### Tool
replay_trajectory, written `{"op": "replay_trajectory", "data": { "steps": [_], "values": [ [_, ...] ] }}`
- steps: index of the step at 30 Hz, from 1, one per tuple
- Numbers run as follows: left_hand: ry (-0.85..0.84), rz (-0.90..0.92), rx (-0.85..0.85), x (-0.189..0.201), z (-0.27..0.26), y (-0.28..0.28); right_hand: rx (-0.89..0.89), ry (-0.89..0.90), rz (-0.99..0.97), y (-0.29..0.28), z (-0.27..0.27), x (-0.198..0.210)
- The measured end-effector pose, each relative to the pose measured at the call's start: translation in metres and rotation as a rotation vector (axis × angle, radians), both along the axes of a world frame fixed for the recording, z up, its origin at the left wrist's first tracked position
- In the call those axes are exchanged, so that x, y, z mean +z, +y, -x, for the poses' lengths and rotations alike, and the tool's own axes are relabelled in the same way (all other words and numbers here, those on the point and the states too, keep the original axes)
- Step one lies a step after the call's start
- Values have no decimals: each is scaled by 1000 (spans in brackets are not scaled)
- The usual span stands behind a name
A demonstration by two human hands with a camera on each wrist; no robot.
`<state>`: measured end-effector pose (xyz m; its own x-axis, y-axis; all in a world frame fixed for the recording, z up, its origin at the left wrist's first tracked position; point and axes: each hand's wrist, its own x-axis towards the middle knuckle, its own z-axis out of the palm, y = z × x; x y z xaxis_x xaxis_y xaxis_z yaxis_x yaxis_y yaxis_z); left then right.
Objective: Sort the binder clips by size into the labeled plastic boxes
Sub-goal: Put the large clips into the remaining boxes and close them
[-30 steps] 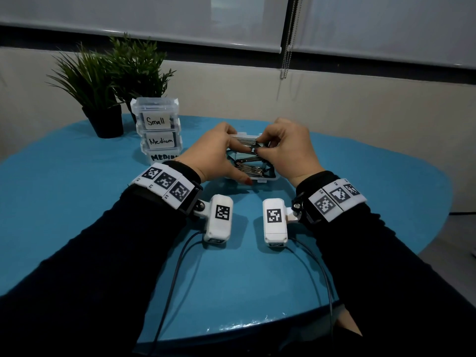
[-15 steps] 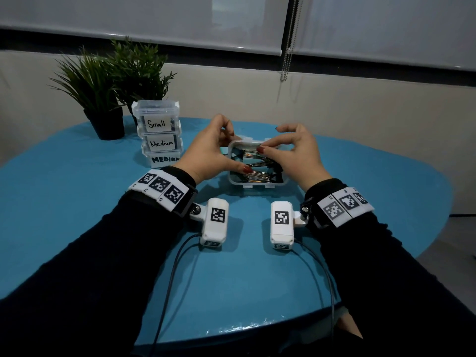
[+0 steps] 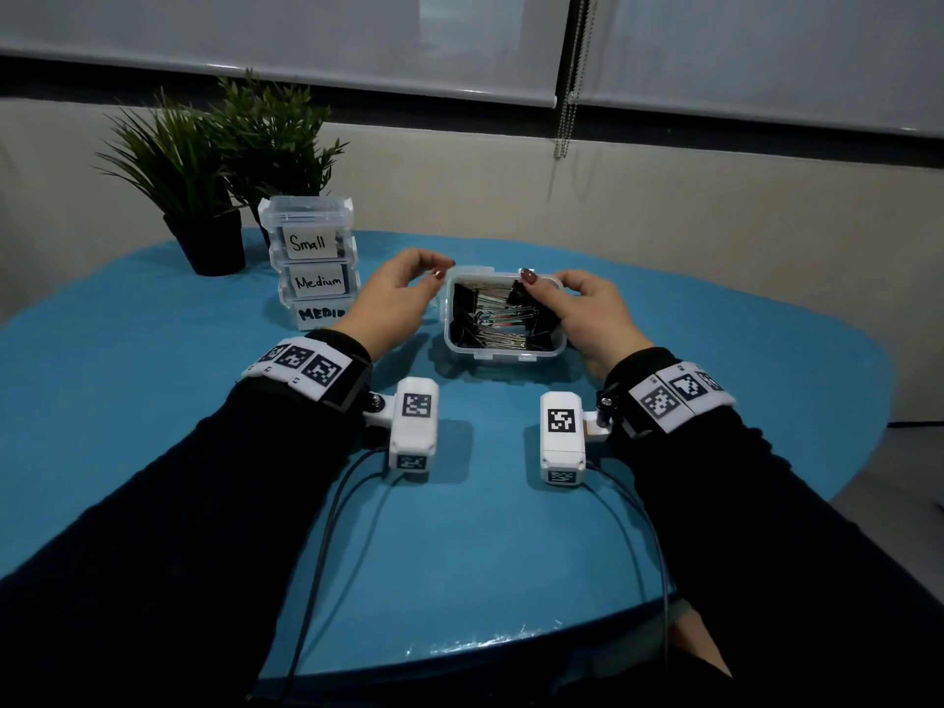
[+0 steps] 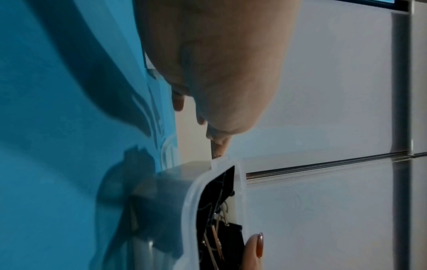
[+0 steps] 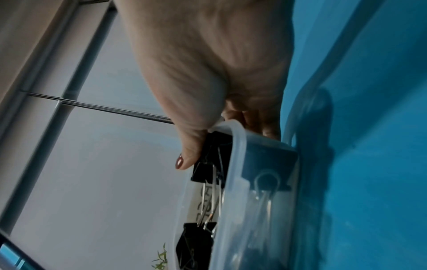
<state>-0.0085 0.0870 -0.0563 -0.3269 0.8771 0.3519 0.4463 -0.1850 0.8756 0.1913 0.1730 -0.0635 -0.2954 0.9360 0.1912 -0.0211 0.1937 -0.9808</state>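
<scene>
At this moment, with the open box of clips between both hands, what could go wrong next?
The binder clips lie tangled, handles interlocked, so lifting one may drag others out. The right hand holds only one side of the open box, which could tip or slide. The left hand is close to the stacked labeled boxes and might knock them.

The left hand (image 3: pixel 393 298) hides the bottom box's label (image 3: pixel 321 314) end.

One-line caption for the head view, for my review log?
Right hand grips the open box of binder clips on the blue table; left hand hovers beside it, near three stacked labeled boxes.
</scene>
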Motion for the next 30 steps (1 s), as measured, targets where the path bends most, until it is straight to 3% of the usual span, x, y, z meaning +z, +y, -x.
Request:
{"op": "replay_trajectory", "data": {
  "steps": [4,11,16,21,30],
  "values": [
    [190,160,104,-2,7,1,25,6,-34,-1,2,1],
    [497,506,11,-4,5,-4,44,31,-13,-2,2,3],
    [509,464,1,-11,10,13,-64,-22,36,9,1,-1],
    [647,596,17,-21,16,33,-82,-53,72,14,-3,-1],
    [649,699,64,-17,10,45,-83,-49,84,13,-3,0]
  ]
}}
